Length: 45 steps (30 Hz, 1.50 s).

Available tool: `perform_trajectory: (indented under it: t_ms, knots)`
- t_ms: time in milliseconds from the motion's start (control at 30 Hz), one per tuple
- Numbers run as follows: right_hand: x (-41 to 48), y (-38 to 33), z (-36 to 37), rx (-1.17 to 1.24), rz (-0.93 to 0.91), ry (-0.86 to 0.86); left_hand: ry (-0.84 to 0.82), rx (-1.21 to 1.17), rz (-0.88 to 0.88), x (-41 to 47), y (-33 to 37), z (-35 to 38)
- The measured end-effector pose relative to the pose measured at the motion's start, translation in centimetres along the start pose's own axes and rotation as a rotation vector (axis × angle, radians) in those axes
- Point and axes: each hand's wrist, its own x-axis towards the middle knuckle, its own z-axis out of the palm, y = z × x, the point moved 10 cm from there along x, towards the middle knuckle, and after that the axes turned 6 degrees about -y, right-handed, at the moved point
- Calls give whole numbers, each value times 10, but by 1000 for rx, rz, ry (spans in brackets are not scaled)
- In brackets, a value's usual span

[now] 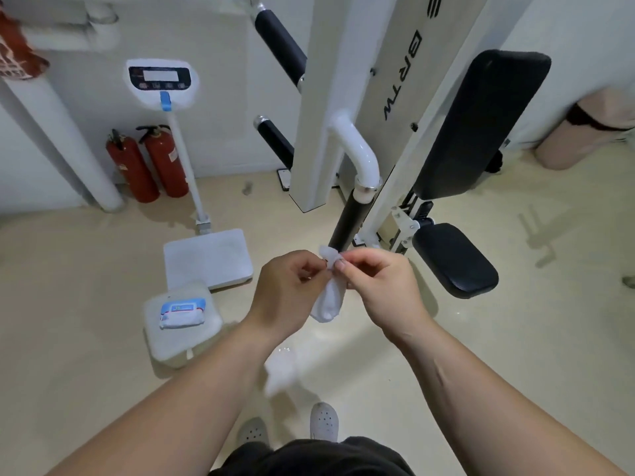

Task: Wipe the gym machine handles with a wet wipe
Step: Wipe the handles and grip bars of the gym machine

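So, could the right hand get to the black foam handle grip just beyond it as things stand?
Probably yes. The right hand sits just below the black foam handle grip with nothing between, though both hands, the left hand included, are pinching the white wet wipe.

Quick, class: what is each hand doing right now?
Left hand: grip pinched shut on the wet wipe.
Right hand: grip pinched shut on the same wipe.

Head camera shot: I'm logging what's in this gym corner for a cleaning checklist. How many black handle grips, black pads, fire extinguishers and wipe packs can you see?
Black handle grips: 3
Black pads: 2
Fire extinguishers: 2
Wipe packs: 1
Total: 8
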Motion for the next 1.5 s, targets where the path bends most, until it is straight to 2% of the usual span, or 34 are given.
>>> perform_trajectory:
  t_ms: [100,267,300,400,433,533,600,700,833,900,967,1033,1100,1200,1367,1500]
  knots:
    - [0,7,-2,-43,80,-29,-34,-52,-32,4,-3,-4]
    - [-1,3,13,-80,111,-100,-241,-44,-73,15,-12,1]
    - [0,1,14,-102,110,-73,-209,-13,-60,17,-13,-3]
    - [2,2,12,-69,159,66,82,168,58,6,0,-27]
    - [2,3,13,-27,178,106,107,201,127,0,8,-26]
    - [1,7,18,146,250,165,3,282,283,-14,19,-4]
    - [-1,8,21,206,286,173,63,315,310,-14,16,-6]
    - [-3,9,20,197,321,175,152,324,357,-9,17,-13]
    - [-7,7,17,136,368,113,138,231,339,10,22,-18]
    - [-8,3,5,13,327,170,163,210,320,21,25,-23]
    - [-10,-12,-19,-116,183,346,187,212,357,33,32,-26]
    - [-10,-30,-35,-140,22,439,190,218,405,44,42,-24]
    - [-3,-46,-40,-162,-76,410,221,179,416,51,50,-22]
    - [13,-64,-35,-174,-134,316,254,0,316,57,48,-10]
    - [27,-75,-39,-172,-147,272,156,-215,255,42,28,21]
    - [31,-78,-33,-167,-173,192,223,-391,226,38,24,19]
